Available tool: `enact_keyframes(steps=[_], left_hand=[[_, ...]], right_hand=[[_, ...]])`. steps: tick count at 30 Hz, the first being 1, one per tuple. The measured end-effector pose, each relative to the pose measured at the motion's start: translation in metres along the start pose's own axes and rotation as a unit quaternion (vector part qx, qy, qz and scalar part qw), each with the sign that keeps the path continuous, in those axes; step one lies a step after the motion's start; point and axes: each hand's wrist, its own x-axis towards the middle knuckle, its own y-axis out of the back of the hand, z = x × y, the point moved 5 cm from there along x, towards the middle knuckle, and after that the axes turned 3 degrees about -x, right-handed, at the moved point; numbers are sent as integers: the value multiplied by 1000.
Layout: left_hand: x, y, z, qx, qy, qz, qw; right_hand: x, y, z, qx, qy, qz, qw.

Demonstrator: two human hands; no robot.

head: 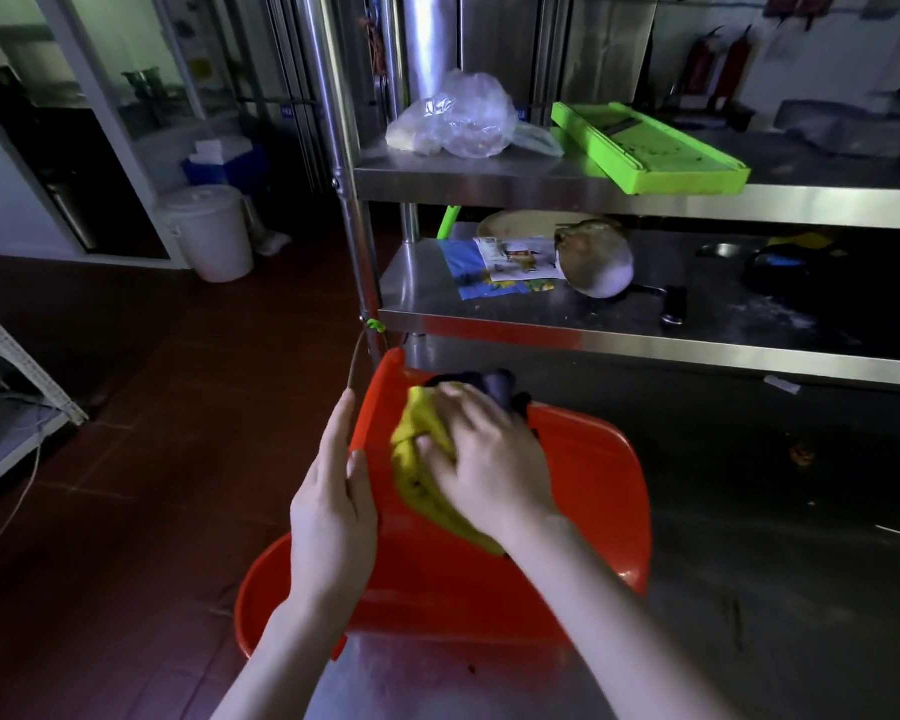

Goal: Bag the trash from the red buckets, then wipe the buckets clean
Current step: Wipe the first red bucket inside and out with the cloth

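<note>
Closest to me is the steel table (pixel 437 683), with the red bucket (pixel 593 485) tipped on its side on it, mouth facing me. My left hand (pixel 333 511) grips the bucket's left rim, thumb inside and fingers curled round the outside. My right hand (pixel 494 470) is inside the bucket, its fingers bent over a bunched yellow cloth (pixel 417 459) and pressing it against the red wall. Just beyond that hand a dark, crumpled thing (pixel 494 387) sits at the bucket's far edge; I cannot tell what it is.

Behind the bucket stands a steel rack. Its lower shelf (pixel 489 314) holds printed packets (pixel 510 262) beside a metal pan (pixel 593 265). On the upper shelf lie a clear plastic bag (pixel 458 122) and a green slicer (pixel 645 148). Far off to the left, a white lidded pail (pixel 209 231) stands on the floor.
</note>
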Motion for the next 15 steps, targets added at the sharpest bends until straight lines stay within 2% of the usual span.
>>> enact_keyframes(steps=[2,3,5,6,7,9,12,15], left_hand=[[-2,0,0,4,-4,4,1000],[-3,0,0,3,6,-1,1000],[-5,0,0,9,8,-10,1000],[-5,1,-1,13,-1,-11,1000],[-5,1,-2,16,-6,-9,1000],[-5,1,-5,13,-11,-4,1000],[-13,-2,-6,4,-25,-5,1000],[-24,1,-11,-24,21,-14,999]], right_hand=[[-12,11,47,-50,-93,6,994],[-18,15,77,-71,-167,-24,983],[-29,22,131,-81,-323,-116,936],[-32,25,146,-72,-375,-153,912],[-30,25,152,-72,-391,-174,901],[-12,18,133,-92,-339,-165,921],[18,6,51,-62,-165,-72,982],[18,-7,-20,-43,-22,-42,998]])
